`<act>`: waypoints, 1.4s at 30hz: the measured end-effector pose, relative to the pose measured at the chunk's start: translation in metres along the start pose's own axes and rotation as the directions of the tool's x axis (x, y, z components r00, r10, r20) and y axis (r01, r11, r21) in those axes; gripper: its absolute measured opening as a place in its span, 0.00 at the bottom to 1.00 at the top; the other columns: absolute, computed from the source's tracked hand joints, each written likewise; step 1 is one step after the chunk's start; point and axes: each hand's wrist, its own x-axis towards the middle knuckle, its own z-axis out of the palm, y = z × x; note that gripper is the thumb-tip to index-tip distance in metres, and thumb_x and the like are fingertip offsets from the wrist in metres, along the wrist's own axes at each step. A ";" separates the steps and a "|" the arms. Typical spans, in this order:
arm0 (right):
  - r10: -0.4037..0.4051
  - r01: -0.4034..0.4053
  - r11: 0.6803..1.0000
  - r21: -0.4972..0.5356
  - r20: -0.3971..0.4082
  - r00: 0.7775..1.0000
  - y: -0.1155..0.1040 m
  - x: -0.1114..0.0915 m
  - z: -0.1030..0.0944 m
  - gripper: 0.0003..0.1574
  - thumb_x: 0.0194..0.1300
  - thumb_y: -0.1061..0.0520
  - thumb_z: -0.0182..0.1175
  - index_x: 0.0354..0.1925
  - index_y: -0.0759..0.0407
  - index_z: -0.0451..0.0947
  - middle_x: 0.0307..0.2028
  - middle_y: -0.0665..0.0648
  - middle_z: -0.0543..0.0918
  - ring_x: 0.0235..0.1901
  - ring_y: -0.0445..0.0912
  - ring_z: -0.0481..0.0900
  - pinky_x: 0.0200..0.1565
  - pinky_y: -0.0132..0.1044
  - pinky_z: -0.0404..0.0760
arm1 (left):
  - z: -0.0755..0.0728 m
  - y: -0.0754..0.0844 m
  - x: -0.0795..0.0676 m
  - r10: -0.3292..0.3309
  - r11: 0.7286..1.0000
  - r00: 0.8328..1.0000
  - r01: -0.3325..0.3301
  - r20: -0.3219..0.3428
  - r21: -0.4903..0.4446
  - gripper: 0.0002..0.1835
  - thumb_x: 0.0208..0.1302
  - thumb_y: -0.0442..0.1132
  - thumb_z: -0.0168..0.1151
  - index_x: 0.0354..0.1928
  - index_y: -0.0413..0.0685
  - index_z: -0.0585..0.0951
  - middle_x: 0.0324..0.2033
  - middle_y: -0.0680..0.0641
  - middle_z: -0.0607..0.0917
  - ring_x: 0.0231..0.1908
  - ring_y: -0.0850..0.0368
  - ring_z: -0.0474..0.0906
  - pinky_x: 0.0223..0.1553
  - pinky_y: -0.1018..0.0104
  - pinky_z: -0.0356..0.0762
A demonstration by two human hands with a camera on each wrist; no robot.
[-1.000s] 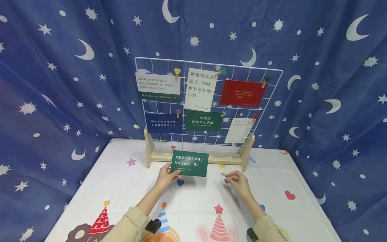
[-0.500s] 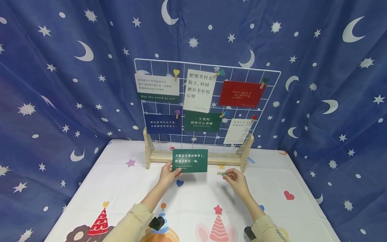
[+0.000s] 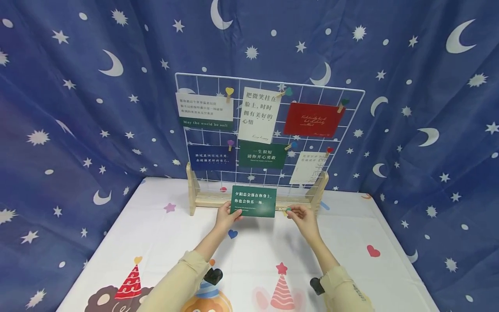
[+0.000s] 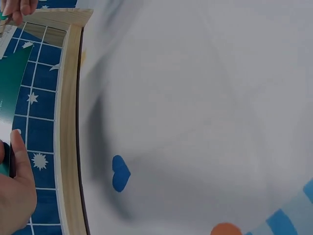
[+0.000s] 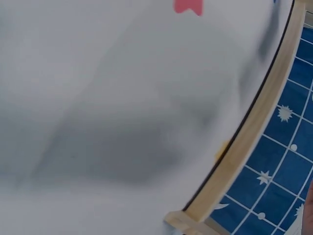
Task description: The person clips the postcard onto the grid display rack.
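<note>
My left hand [image 3: 228,218] pinches the lower left corner of a green card [image 3: 254,201] with white lettering, thumb in front. The card is held up before the lower part of a white wire grid [image 3: 261,177]. At the card's right edge my right hand [image 3: 306,221] pinches a small wooden clothespin [image 3: 283,209] with a green ornament. The clothespin's tip is close to that edge; I cannot tell whether they touch. In the left wrist view the left thumb lies on the green card [image 4: 11,93]. Only a sliver of the right hand [image 5: 308,210] shows in the right wrist view.
The grid stands on a wooden base [image 3: 192,190]. Clothespins hold several cards on it, among them a red card [image 3: 314,119], a blue card [image 3: 212,158] and another green card [image 3: 262,155]. A patterned white cloth [image 3: 156,229] covers the table; a blue starry curtain [image 3: 97,143] hangs behind.
The green card has moved right and up, closer to the grid. The right hand has turned the clothespin to point left and raised it to the card's right edge.
</note>
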 end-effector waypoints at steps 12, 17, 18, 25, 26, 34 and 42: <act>-0.046 0.044 0.990 -0.132 -0.016 0.999 -0.033 0.021 0.006 0.10 0.58 0.69 0.62 0.39 0.76 0.78 0.36 0.72 0.83 0.32 0.48 0.83 0.34 0.19 0.78 | 0.015 -0.007 0.015 0.004 0.997 1.000 -0.006 -0.027 -0.083 0.20 0.60 0.23 0.57 0.54 0.26 0.68 0.41 0.31 0.81 0.28 0.65 0.80 0.37 0.68 0.84; -0.072 0.063 0.982 -0.177 -0.044 0.996 -0.024 0.031 0.008 0.10 0.58 0.66 0.63 0.39 0.72 0.79 0.37 0.69 0.84 0.33 0.49 0.83 0.35 0.21 0.79 | 0.023 -0.011 0.023 -0.020 0.992 0.998 0.013 -0.059 -0.122 0.20 0.60 0.23 0.57 0.55 0.27 0.68 0.39 0.36 0.82 0.25 0.66 0.79 0.32 0.74 0.82; -0.071 0.061 0.983 -0.172 -0.050 0.996 -0.025 0.033 0.008 0.10 0.59 0.66 0.63 0.39 0.72 0.79 0.38 0.69 0.84 0.34 0.51 0.83 0.35 0.21 0.79 | 0.023 -0.011 0.024 -0.017 0.992 0.998 0.009 -0.066 -0.128 0.21 0.60 0.22 0.57 0.55 0.27 0.68 0.39 0.36 0.82 0.25 0.66 0.79 0.32 0.75 0.82; -0.080 0.059 0.979 -0.195 -0.104 0.991 -0.028 0.048 0.010 0.10 0.58 0.65 0.63 0.39 0.70 0.79 0.38 0.67 0.84 0.35 0.54 0.84 0.35 0.21 0.79 | 0.026 -0.007 0.030 -0.019 0.988 0.996 0.006 -0.085 -0.156 0.21 0.60 0.24 0.58 0.56 0.28 0.70 0.37 0.41 0.82 0.25 0.67 0.79 0.35 0.73 0.83; -0.082 0.060 0.979 -0.197 -0.104 0.991 -0.028 0.050 0.010 0.10 0.59 0.65 0.63 0.39 0.70 0.78 0.37 0.67 0.84 0.34 0.54 0.83 0.34 0.21 0.78 | 0.026 -0.007 0.030 -0.021 0.987 0.996 0.006 -0.092 -0.159 0.21 0.60 0.24 0.58 0.56 0.28 0.70 0.36 0.42 0.82 0.25 0.67 0.79 0.35 0.74 0.83; -0.212 0.182 0.948 -0.263 -0.092 0.973 -0.028 0.067 0.020 0.09 0.61 0.64 0.61 0.40 0.70 0.78 0.34 0.65 0.85 0.31 0.54 0.83 0.32 0.27 0.80 | 0.021 -0.009 0.036 -0.004 0.983 0.992 -0.020 -0.129 -0.182 0.17 0.60 0.24 0.58 0.51 0.27 0.73 0.32 0.46 0.82 0.25 0.67 0.78 0.38 0.70 0.83; -0.286 0.231 0.902 -0.364 -0.104 0.953 -0.035 0.082 0.018 0.12 0.62 0.63 0.61 0.42 0.70 0.78 0.36 0.66 0.84 0.32 0.55 0.83 0.37 0.45 0.83 | 0.019 -0.003 0.043 -0.034 0.988 0.992 0.015 -0.122 -0.154 0.18 0.61 0.28 0.59 0.53 0.30 0.73 0.33 0.48 0.82 0.25 0.68 0.79 0.37 0.74 0.82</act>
